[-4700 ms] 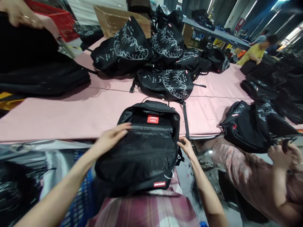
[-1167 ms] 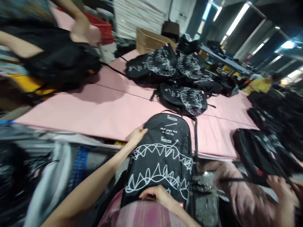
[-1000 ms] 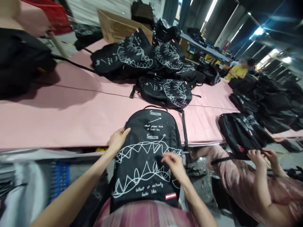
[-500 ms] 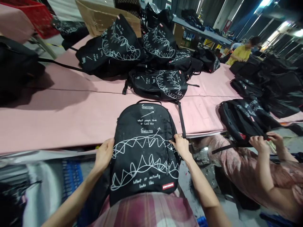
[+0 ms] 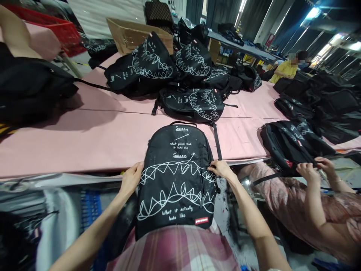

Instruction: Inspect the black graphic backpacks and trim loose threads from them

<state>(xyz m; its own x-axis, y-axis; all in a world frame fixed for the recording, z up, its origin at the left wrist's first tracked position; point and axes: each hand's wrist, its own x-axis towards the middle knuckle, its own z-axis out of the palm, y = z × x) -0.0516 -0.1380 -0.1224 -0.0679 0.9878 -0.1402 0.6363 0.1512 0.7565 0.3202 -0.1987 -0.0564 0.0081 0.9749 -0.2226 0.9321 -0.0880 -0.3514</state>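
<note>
A black backpack [image 5: 177,180] with white scribbled lines and "Success" lettering leans between the table edge and my lap, its front panel facing me. A small red label shows low on its right side. My left hand [image 5: 132,177] grips the backpack's left edge, with the fingertips partly hidden along the side. At the right edge, my right hand [image 5: 222,169] pinches the side fabric near a vertical zipper. The backpack's top handle rests over the pink tabletop.
The pink table [image 5: 107,146] carries a similar backpack [image 5: 194,103] lying ahead, and several more behind it. A cardboard box [image 5: 135,35] stands at the back. On the right, a co-worker's hands [image 5: 313,169] hold another backpack [image 5: 293,141]. A dark bag [image 5: 31,86] lies at left under another person's arm.
The view has shifted left, so most things appear further right. Another person's arm has come into view over the dark bag at left. Both my hands keep their hold on the backpack.
</note>
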